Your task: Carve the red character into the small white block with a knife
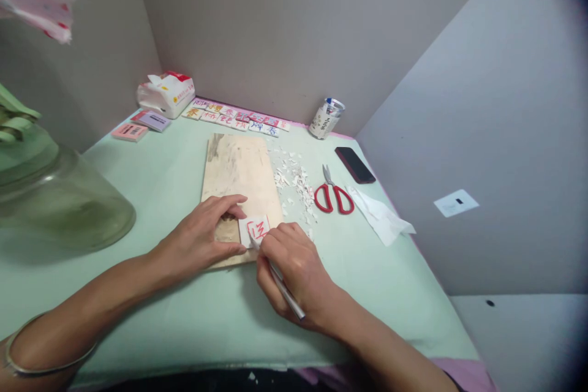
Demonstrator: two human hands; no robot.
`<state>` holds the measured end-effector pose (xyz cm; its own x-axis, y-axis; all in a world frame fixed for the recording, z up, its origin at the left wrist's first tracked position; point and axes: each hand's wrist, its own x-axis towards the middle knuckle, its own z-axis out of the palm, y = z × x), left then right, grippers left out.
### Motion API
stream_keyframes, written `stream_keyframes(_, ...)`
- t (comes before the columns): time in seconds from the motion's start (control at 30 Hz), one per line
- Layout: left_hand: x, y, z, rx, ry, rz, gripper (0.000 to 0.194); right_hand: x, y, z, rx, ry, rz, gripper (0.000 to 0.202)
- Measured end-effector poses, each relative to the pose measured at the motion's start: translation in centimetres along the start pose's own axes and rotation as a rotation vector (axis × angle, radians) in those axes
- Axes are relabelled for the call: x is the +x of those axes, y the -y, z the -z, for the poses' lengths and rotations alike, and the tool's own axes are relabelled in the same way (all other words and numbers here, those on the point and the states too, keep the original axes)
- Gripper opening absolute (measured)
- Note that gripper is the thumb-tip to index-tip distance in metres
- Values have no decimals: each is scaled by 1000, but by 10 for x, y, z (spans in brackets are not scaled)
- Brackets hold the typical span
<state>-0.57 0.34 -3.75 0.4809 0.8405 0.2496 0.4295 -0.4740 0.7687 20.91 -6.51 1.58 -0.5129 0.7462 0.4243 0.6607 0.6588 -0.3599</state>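
Note:
A small white block (244, 234) with a red character drawn on it lies near the front of a wooden board (241, 171). My left hand (202, 229) steadies it from the left, thumb at its lower edge and fingers by its upper side. In my right hand (294, 266) is a slim silver pen-shaped carving knife (287, 294), gripped like a pen. Its tip meets the block beside the red lines. White shavings (301, 187) lie scattered along the board's right side. My right fingers cover the block's right edge.
Red-handled scissors (334, 193), a crumpled tissue (381, 217), a phone (355, 165) and a can (326, 118) stand or lie to the right. Behind are rows of lettered blocks (225, 117), a tissue pack (168, 95) and small packets (131, 131). A large glass vase (68, 202) stands left.

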Motion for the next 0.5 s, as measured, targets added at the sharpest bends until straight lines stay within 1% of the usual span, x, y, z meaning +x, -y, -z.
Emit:
stream_keyframes(0.23, 0, -2, 0, -7, 7, 18, 64, -5, 0, -2, 20, -42, 9, 23)
stream_keyframes(0.5, -1, 2, -1, -10, -1, 1, 65, -10, -3, -15, -101, -129, 94, 20)
